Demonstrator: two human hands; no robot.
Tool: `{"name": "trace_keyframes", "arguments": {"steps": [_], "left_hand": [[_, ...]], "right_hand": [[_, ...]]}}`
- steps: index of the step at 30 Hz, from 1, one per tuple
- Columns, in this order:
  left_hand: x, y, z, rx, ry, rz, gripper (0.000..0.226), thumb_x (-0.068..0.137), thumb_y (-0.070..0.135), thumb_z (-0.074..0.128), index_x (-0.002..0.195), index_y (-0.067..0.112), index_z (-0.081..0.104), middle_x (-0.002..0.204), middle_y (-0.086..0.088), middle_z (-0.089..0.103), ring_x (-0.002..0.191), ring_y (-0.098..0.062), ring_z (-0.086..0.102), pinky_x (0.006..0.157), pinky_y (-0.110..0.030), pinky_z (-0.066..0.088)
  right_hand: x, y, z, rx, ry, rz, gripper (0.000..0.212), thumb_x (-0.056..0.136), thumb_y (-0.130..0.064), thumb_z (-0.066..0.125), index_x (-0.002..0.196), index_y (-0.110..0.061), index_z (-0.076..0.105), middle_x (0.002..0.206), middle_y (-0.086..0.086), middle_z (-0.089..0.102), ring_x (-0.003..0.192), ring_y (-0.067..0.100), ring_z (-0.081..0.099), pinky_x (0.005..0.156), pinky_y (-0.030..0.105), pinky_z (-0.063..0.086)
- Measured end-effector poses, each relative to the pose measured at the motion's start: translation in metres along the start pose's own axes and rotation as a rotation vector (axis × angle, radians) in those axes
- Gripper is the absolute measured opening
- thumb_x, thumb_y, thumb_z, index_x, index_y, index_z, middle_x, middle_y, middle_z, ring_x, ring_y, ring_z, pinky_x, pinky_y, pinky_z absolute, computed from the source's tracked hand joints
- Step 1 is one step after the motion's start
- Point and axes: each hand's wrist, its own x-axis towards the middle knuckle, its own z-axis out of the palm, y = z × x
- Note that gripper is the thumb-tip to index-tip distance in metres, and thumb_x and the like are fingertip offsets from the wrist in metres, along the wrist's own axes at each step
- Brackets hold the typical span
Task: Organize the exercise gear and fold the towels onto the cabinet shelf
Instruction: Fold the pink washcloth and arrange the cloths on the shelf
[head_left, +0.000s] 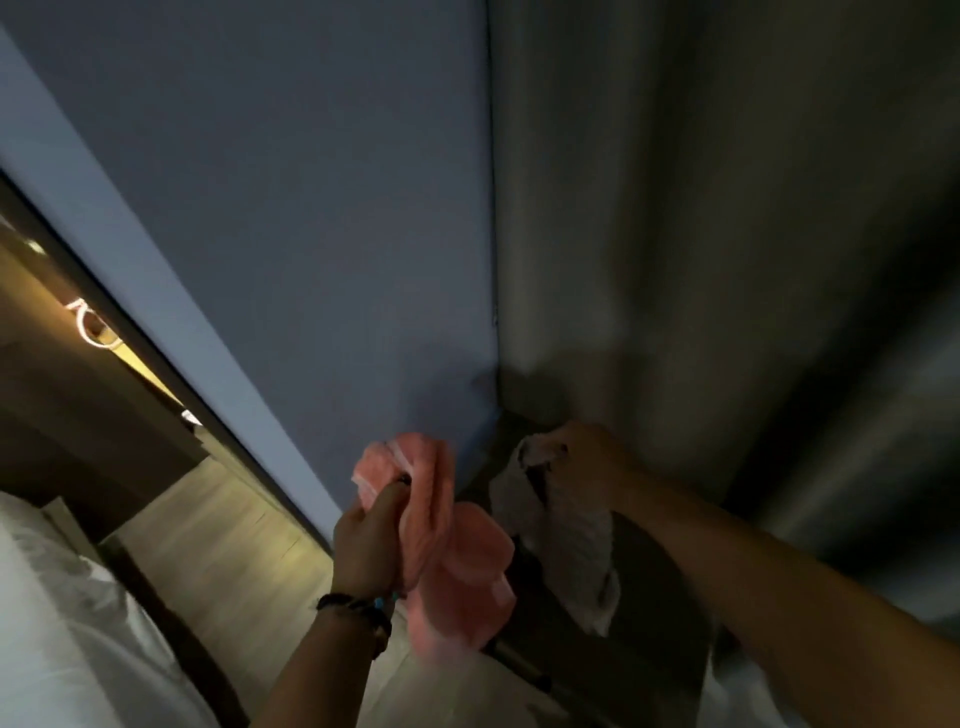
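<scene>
Facing blue wall (311, 208) | grey curtain (727, 208) right | wood floor (218, 525) below

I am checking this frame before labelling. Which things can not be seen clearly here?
- Head view: the left hand's fingertips, hidden behind the pink towel.
- Head view: the right hand's fingers, buried in the grey towel; motion blur.
- Head view: what lies under both towels, too dark.
- No cabinet shelf can be made out.

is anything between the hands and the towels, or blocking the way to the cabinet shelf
Nothing lies between them: the left hand already grips the pink towel and the right hand grips the grey towel. No cabinet shelf is identifiable in this dim view, so that path cannot be judged.
</scene>
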Motion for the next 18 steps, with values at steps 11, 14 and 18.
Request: {"name": "trace_keyframes", "arguments": {"steps": [11,14,18], "left_hand": [[-0.017,0.035,-0.024,-0.117,-0.011,0.100,0.017,0.087,0.033,0.065,0.095,0.018,0.067,0.085,-0.001,0.070,0.080,-0.021,0.066,0.070,-0.034,0.053],[-0.020,0.047,-0.046,-0.201,-0.026,0.091,0.012,0.087,0.030,0.066,0.091,0.019,0.068,0.091,-0.009,0.073,0.087,-0.030,0.069,0.086,-0.046,0.055],[-0.015,0.063,-0.087,-0.322,-0.013,0.162,0.007,0.087,0.030,0.065,0.086,0.023,0.067,0.088,-0.007,0.074,0.085,-0.029,0.070,0.080,-0.046,0.057]], "right_hand": [[-0.040,-0.099,-0.059,0.264,0.346,-0.217,0.023,0.077,-0.001,0.056,0.087,-0.018,0.067,0.098,-0.001,0.063,0.090,0.008,0.056,0.069,0.000,0.034],[-0.052,-0.138,-0.054,0.293,0.317,-0.313,0.023,0.079,0.003,0.055,0.085,-0.016,0.067,0.093,-0.002,0.056,0.086,0.007,0.052,0.072,-0.002,0.032],[-0.052,-0.192,-0.028,0.310,0.216,-0.406,0.025,0.080,0.001,0.055,0.085,-0.017,0.073,0.091,0.000,0.059,0.085,0.011,0.056,0.079,0.013,0.039]]}}
